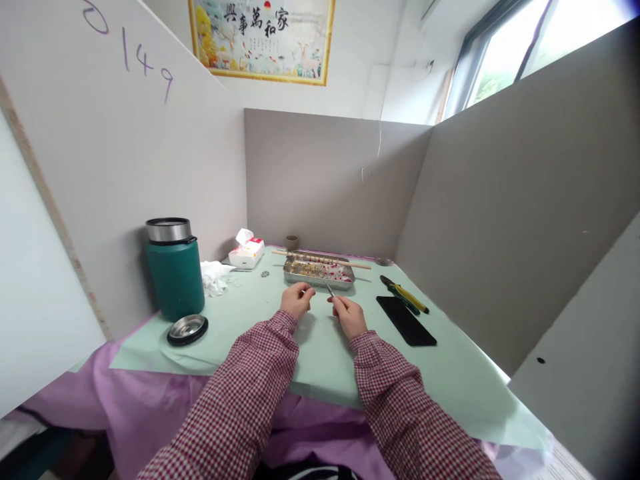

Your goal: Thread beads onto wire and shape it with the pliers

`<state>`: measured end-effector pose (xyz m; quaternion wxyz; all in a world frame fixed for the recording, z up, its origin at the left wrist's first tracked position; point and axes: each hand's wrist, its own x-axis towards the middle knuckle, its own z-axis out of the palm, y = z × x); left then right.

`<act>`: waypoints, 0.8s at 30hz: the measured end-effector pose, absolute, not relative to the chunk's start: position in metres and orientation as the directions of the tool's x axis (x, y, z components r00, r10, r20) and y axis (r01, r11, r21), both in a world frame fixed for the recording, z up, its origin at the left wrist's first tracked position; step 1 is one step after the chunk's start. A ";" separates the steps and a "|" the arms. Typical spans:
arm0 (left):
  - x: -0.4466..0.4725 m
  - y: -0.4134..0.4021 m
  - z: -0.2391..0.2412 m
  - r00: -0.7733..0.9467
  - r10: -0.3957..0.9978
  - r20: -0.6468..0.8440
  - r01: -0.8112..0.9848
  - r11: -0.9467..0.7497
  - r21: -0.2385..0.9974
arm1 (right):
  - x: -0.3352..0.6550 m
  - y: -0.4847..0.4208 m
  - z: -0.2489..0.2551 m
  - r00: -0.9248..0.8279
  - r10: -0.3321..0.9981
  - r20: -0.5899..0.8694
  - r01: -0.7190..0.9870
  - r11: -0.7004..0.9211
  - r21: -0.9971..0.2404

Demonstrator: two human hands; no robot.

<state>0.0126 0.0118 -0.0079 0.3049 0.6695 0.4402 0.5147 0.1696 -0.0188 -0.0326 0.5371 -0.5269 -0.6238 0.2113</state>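
1. Head view, and it's the only one I've got. I'm looking down at a green mat (pixel 320 360) over purple cloth, boxed in by grey partition boards.

2. My left hand (pixel 297 299) is curled, thumb and forefinger pressed together on something tiny. It's too small for me to name; could be a bead or a bit of thread.

3. My right hand (pixel 349 316) is pinching a thin metal tool (pixel 329 289), tweezers or a needle, can't say which. Its tip points up and away, toward the tray.

4. The tray (pixel 319 272) sits just beyond both hands, full of gold and red bits. A stick (pixel 323 260) lies across its far rim.

5. Right of my hands: a black phone (pixel 406 321) flat on the mat, and pliers (pixel 404 294) with yellow-green handles just past it.

6. Left side: a green flask (pixel 175 268) upright by the wall, its lid (pixel 187 329) lying in front, tissues (pixel 246 252) further back, a small cup (pixel 292 243) at the rear wall.

7. My take on doing this bit well: it looks like fine pick-and-join work, so I'd keep both wrists resting on the mat for steadiness, bring the tool tip to the left pinch slowly, and hold everything low over the mat so a dropped piece doesn't roll off.

8. Also wouldn't squeeze the left pinch harder than needed; tiny bits tend to ping away.
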 end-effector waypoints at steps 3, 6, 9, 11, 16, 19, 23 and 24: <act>0.011 0.012 -0.006 0.173 0.926 0.337 0.090 -0.355 0.930 | 0.170 -0.017 -0.035 0.096 0.930 0.356 0.268 0.320 -0.909; 0.010 0.013 -0.007 0.193 0.937 0.290 0.048 -0.305 0.951 | 0.170 -0.015 -0.037 0.100 0.934 0.344 0.246 0.312 -0.918; 0.011 0.013 -0.009 0.136 0.939 0.314 0.208 -0.337 0.918 | 0.171 -0.015 -0.038 0.153 0.897 0.414 0.357 0.341 -0.870; 0.012 0.013 -0.010 0.114 0.928 0.355 0.320 -0.372 0.871 | 0.172 -0.015 -0.037 0.182 0.881 0.436 0.421 0.331 -0.845; 0.014 0.019 -0.016 0.083 0.866 0.494 0.510 -0.462 0.725 | 0.170 -0.019 -0.032 0.173 0.876 0.449 0.523 0.305 -0.796; 0.013 0.022 -0.020 0.090 0.782 0.616 0.592 -0.540 0.599 | 0.170 -0.021 -0.031 0.174 0.867 0.468 0.566 0.301 -0.768; 0.013 0.018 -0.020 0.117 0.700 0.704 0.665 -0.582 0.468 | 0.170 -0.019 -0.032 0.186 0.860 0.476 0.603 0.283 -0.746; 0.014 0.016 -0.019 0.124 0.684 0.719 0.681 -0.586 0.440 | 0.170 -0.018 -0.032 0.187 0.860 0.474 0.608 0.278 -0.744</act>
